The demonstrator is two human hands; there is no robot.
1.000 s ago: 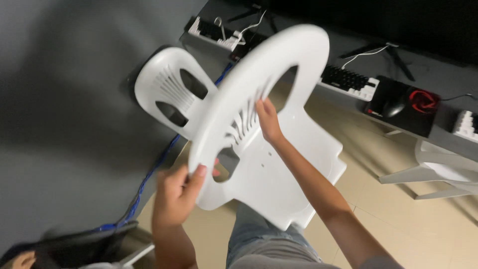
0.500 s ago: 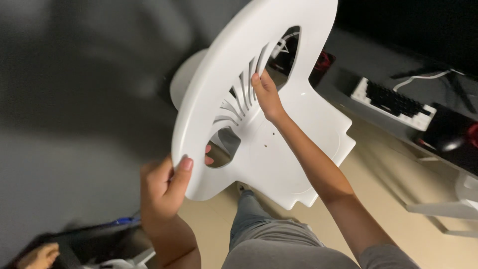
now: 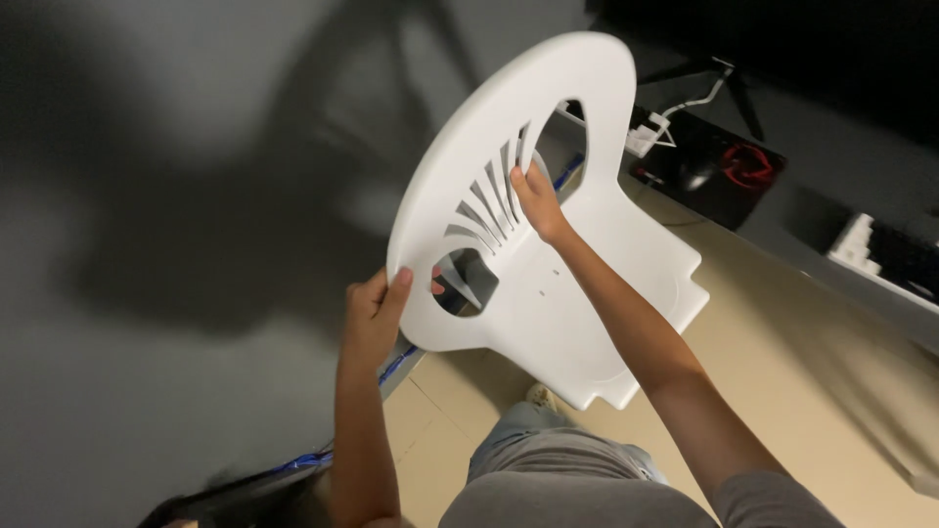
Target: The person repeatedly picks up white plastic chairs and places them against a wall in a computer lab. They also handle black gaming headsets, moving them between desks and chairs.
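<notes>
1. Head view: a white moulded plastic chair with a slatted fan-pattern back (image 3: pixel 548 225) is held off the floor and tilted, its backrest rim up at 12 o'clock and its seat slanting down toward 4 o'clock.
2. Change: compared with a second ago the chair sits higher and nearer the camera and fills more of the frame. The second white chair that showed behind it at 10 o'clock is out of sight now. The view has swung, so the desk items lie at 2–3 o'clock.
3. Meaning: the chair is fully carried by both hands, clear of the beige tiled floor (image 3: pixel 812 391).
4. Left hand (image 3: pixel 377 313): at 7 o'clock of the backrest, fingers wrapped round the lower rim edge, thumb on the near face, fingertips poking through the lower cut-out. Closed tight on the chair.
5. Right hand (image 3: pixel 533 200): at frame centre, fingers hooked through the slats of the backrest, gripping a slat. Closed on the chair.
6. The chair lies between the two hands, touching both, with the seat hanging past the right forearm.
7. Around: dark grey wall (image 3: pixel 176 196) at 9 o'clock; black mouse pad with a red mark (image 3: pixel 719 171) on the desk (image 3: pixel 831 220) at 2 o'clock; white keyboard (image 3: pixel 861 244) at 3 o'clock; blue cable (image 3: pixel 396 364) along the wall base; the person's grey-trousered legs (image 3: pixel 558 479) at 6 o'clock.
</notes>
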